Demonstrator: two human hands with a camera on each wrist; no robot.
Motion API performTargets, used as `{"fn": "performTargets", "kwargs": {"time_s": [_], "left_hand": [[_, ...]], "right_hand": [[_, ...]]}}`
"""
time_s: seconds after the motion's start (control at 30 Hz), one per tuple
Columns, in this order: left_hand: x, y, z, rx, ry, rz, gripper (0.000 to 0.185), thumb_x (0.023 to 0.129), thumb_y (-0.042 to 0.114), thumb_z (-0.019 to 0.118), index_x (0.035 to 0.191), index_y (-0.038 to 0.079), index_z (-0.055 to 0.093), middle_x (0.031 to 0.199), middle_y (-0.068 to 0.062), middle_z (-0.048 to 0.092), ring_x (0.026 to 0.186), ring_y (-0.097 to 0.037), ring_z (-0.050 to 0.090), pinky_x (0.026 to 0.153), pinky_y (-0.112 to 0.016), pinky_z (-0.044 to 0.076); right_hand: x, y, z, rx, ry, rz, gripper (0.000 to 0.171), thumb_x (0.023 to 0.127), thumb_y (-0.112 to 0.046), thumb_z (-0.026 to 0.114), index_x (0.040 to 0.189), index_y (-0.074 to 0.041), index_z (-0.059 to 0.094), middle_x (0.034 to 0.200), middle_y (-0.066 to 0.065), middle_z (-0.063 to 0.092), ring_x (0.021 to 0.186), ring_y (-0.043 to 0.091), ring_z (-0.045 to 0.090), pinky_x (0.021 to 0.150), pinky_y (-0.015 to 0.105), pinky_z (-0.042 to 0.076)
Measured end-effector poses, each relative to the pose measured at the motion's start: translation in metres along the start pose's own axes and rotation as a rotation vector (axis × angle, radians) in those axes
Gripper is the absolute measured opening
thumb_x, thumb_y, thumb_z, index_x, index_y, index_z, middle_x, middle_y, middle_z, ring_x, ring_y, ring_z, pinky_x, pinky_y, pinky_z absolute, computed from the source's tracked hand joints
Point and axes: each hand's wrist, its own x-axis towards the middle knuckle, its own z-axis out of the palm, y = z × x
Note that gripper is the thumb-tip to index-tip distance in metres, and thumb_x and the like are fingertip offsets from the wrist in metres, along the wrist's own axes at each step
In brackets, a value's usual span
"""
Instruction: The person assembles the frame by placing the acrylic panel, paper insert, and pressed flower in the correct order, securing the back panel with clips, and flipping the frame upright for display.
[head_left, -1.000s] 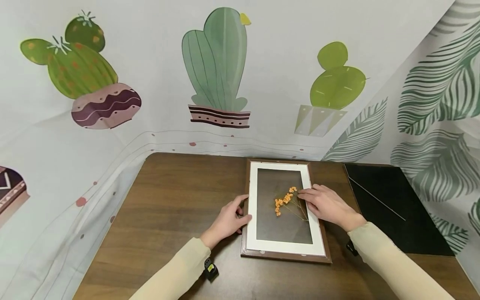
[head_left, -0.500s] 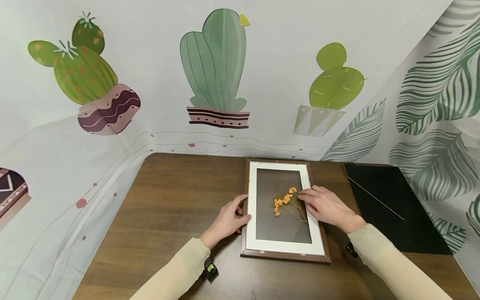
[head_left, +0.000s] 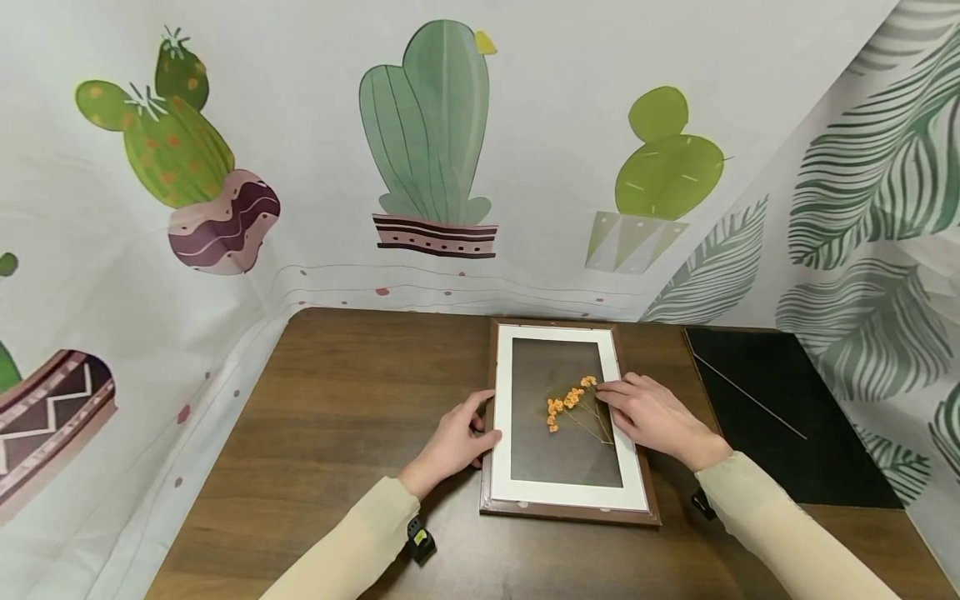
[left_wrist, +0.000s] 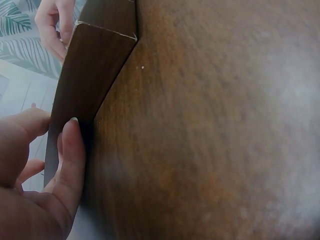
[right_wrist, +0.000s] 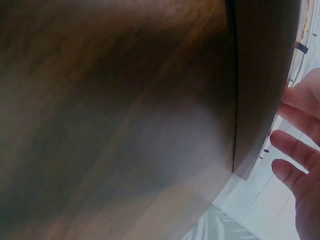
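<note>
A brown wooden picture frame (head_left: 570, 518) lies on the table with a white mat (head_left: 504, 400) around a dark grey panel. Dried orange flowers (head_left: 572, 398) on thin stems lie on the panel, toward its right side. My left hand (head_left: 453, 437) grips the frame's left edge, thumb on top and fingers against the outer side (left_wrist: 72, 155). From the right, my right hand (head_left: 660, 417) reaches over the opposite edge, its fingertips at the stems just beside the topmost blooms. In the right wrist view its loosely bent fingers (right_wrist: 292, 150) show beyond the frame's side wall.
At the right of the wooden table (head_left: 360, 375) lies a black board (head_left: 795, 450) with a thin strip (head_left: 750, 396) slanting across it. A white cloth printed with cacti and leaves (head_left: 540, 100) hangs behind the table and at both sides.
The head view has shifted slightly, so more of the cloth shows at the left. Both hands, the frame and the flowers keep their places.
</note>
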Motion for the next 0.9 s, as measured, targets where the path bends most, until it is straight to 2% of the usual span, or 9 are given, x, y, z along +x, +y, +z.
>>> {"fn": "performTargets", "kwargs": {"time_s": [0.23,0.53,0.9], "left_hand": [[0.0007,-0.0013,0.0,-0.009,-0.003,0.01,0.065,0.097,0.011,0.073,0.155,0.011,0.044,0.098,-0.015,0.054,0.055,-0.011,0.059,0.049,-0.03,0.06],[0.001,-0.0032,0.0006,-0.006,-0.002,0.015,0.065,0.097,0.011,0.073,0.155,0.012,0.044,0.097,-0.014,0.054,0.054,-0.011,0.059,0.049,-0.03,0.06],[0.0006,-0.0019,0.0004,-0.005,0.001,0.009,0.065,0.097,0.012,0.073,0.156,0.011,0.044,0.098,-0.015,0.054,0.054,-0.011,0.059,0.049,-0.03,0.06]], "right_hand": [[-0.0008,-0.0025,-0.0007,0.004,0.003,0.001,0.029,0.088,-0.005,0.075,0.117,-0.001,0.077,0.122,0.012,0.073,0.105,0.028,0.065,0.097,0.049,0.055],[-0.0003,-0.0035,-0.0007,0.004,-0.042,0.024,0.029,0.091,-0.006,0.074,0.119,-0.001,0.076,0.124,0.012,0.072,0.107,0.028,0.064,0.099,0.05,0.055],[0.0003,-0.0041,-0.0011,0.004,-0.047,0.02,0.029,0.091,-0.006,0.074,0.12,-0.001,0.076,0.124,0.012,0.072,0.108,0.029,0.064,0.101,0.051,0.054]]}}
